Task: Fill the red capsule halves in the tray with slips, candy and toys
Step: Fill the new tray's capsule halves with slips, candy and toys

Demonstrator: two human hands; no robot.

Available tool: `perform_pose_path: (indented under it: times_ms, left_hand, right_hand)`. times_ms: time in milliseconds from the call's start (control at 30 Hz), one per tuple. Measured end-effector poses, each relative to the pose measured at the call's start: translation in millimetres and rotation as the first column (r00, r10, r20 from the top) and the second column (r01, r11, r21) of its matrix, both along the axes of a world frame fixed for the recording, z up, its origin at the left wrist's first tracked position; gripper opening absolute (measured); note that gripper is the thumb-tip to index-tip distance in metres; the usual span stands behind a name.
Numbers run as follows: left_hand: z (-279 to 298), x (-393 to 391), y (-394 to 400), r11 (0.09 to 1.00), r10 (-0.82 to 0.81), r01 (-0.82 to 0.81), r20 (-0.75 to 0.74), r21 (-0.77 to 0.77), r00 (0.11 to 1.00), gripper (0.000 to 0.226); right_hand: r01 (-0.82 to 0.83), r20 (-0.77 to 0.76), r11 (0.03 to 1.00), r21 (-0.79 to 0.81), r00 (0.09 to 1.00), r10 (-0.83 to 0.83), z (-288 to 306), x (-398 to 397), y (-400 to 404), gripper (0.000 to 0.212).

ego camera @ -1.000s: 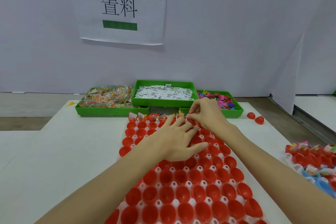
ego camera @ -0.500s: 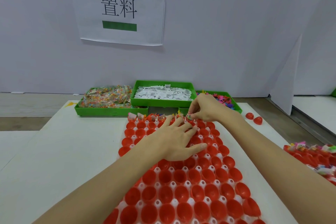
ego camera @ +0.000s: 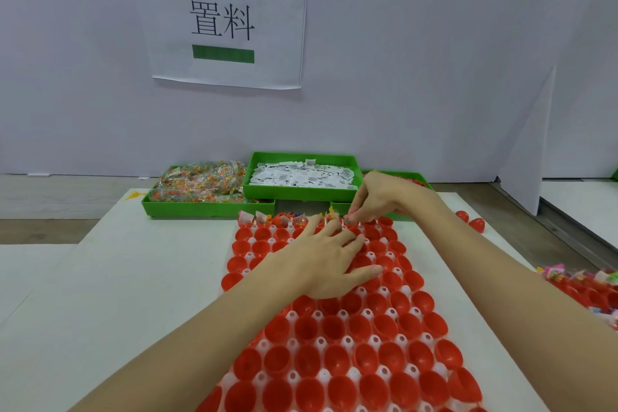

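Observation:
A white tray (ego camera: 322, 375) holds many red capsule halves (ego camera: 334, 358); most are empty, while the far row (ego camera: 267, 218) carries slips, candy and toys. My left hand (ego camera: 329, 261) lies flat on the tray's far part, fingers spread. My right hand (ego camera: 378, 199) pinches a small colourful candy packet (ego camera: 347, 219) over a capsule in the far row. Behind stand three green bins: candy (ego camera: 200, 191), paper slips (ego camera: 302, 174) and toys (ego camera: 409, 177), the last largely hidden by my right hand.
Two loose red capsule halves (ego camera: 470, 221) lie on the white table at the right. A second tray of filled capsules (ego camera: 588, 288) sits at the right edge. A paper sign (ego camera: 222, 18) hangs on the white back wall; a white partition (ego camera: 528, 150) stands right.
My right hand has shifted slightly left and down toward the far row with the packet. The left hand has stayed on the tray.

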State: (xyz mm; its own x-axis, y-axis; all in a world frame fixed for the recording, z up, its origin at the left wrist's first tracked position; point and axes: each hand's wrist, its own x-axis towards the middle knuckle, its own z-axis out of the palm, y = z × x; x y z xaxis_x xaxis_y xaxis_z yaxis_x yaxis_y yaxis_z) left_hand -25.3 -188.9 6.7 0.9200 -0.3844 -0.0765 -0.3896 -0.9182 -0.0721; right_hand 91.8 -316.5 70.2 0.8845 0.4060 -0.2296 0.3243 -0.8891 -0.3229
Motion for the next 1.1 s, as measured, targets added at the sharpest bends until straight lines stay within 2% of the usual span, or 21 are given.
perform_pose_path:
  times_ms: [67, 200, 333, 500, 633, 800, 933, 1033, 1100]
  left_hand:
    - [-1, 0, 0, 1.0, -0.004, 0.004, 0.005, -0.009, 1.0, 0.082]
    - [-2, 0, -1, 1.0, -0.004, 0.004, 0.017, -0.011, 1.0, 0.081]
    - [-1, -2, -1, 1.0, -0.001, 0.001, 0.011, -0.01, 1.0, 0.08]
    - [1, -4, -2, 1.0, -0.004, 0.004, 0.021, 0.007, 1.0, 0.079]
    - [1, -5, -2, 1.0, -0.011, 0.011, 0.037, 0.002, 0.999, 0.078]
    - [1, -6, -1, 1.0, -0.027, 0.027, 0.082, -0.008, 0.996, 0.08]
    - [7, -14, 11, 0.987, -0.04, 0.07, 0.202, -0.145, 0.979, 0.074]
    - [13, -19, 38, 0.951, 0.02, 0.079, 0.316, -0.298, 0.949, 0.056]
    - [12, -16, 64, 0.891, 0.193, 0.006, 0.388, -0.455, 0.901, 0.033]
  right_hand:
    - [-0.003, -0.001, 0.998, 0.066, 1.0, 0.003, 1, 1, -5, 0.013]
    - [-0.042, 0.169, 0.996, 0.079, 0.985, 0.028, -12, 2, -4, 0.008]
    - [-0.155, 0.309, 0.988, 0.025, 0.941, 0.139, -24, 0, -2, 0.01]
    - [-0.176, 0.375, 0.981, -0.083, 0.906, 0.195, -31, -2, -3, 0.01]
    - [-0.177, 0.394, 0.981, -0.074, 0.899, 0.192, -34, -7, -4, 0.018]
    - [-0.15, 0.369, 0.986, 0.066, 0.922, 0.116, -28, -15, -13, 0.027]
    - [-0.087, 0.388, 0.967, 0.239, 0.922, -0.013, -24, -30, -32, 0.029]
    - [-0.082, 0.381, 0.897, 0.435, 0.919, -0.101, -29, -53, -47, 0.023]
    - [-0.091, 0.36, 0.825, 0.557, 0.922, -0.142, -36, -73, -55, 0.024]
